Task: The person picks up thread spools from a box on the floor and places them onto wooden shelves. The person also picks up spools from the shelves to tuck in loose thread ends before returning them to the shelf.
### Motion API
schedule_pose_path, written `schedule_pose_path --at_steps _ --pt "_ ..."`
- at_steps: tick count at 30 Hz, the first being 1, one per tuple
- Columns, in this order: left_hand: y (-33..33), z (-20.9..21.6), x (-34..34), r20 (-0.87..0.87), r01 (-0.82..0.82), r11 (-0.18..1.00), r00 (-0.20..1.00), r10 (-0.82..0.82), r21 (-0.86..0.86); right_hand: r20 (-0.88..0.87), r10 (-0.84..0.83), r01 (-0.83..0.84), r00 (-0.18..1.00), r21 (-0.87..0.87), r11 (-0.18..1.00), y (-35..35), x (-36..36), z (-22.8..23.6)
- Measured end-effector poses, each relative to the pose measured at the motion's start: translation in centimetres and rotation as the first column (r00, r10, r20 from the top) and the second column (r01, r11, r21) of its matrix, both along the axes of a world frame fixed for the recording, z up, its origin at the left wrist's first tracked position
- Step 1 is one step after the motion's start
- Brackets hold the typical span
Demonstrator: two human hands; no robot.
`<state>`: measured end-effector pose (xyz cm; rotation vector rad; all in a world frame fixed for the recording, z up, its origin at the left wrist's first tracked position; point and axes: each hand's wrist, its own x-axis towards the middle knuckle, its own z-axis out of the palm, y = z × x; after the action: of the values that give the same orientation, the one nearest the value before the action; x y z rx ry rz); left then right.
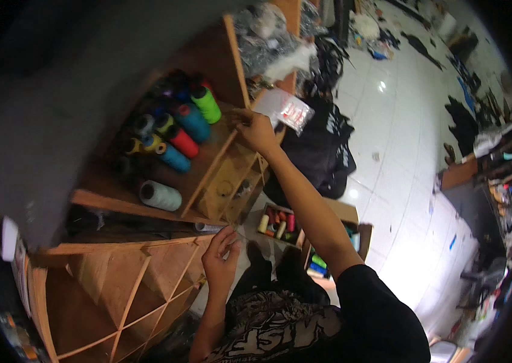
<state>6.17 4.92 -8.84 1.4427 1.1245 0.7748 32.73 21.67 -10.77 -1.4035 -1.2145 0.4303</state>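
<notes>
Pale floor tiles (377,199) run along the right of a cluttered workroom, with a wooden shelf (207,160) on the left; near the far end of its right edge stands a neon green spool (207,105); the right hand (256,130) is at that edge, just beside the spool, its fingers bent, though I cannot tell whether they grip anything; a teal spool (194,123) stands next to the green one, with others crowded beyond; a pale blue spool (160,195) sits apart by the near right corner; below that corner hangs the left hand (219,260), its fingers loosely curled, nothing seen between them; further out are a clear packet (295,115) and a box of small spools (281,228). The step in hand seems to be a reach at the shelf's edge; taking a spool next would call for fingers opened wide, clear of its neighbours.
</notes>
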Motion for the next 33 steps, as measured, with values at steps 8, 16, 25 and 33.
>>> schedule_pose_path --at_steps 8,16,25,33 --pt "-0.3 -12.1 2.1 -0.186 0.271 0.896 0.918 -0.351 -0.352 -0.292 -0.402 0.181 0.868 -0.568 0.803 -21.2 3.7 -19.0" --pt "2.3 -45.0 9.8 -0.419 0.657 0.708 0.584 -0.695 -0.259 -0.124 -0.44 0.159 0.889 -0.819 0.551 -34.0 -4.7 -44.9" --pt "2.5 -67.4 15.3 -0.804 0.905 0.421 0.208 -0.557 -0.057 0.337 -0.047 0.313 0.94 -0.805 0.504 -28.1 -7.6 -63.5" --pt "-1.6 -68.6 16.8 -0.683 0.53 0.731 0.339 -0.647 -0.43 0.295 0.405 0.206 0.866 -0.946 0.249 -28.3 -6.8 -64.9"
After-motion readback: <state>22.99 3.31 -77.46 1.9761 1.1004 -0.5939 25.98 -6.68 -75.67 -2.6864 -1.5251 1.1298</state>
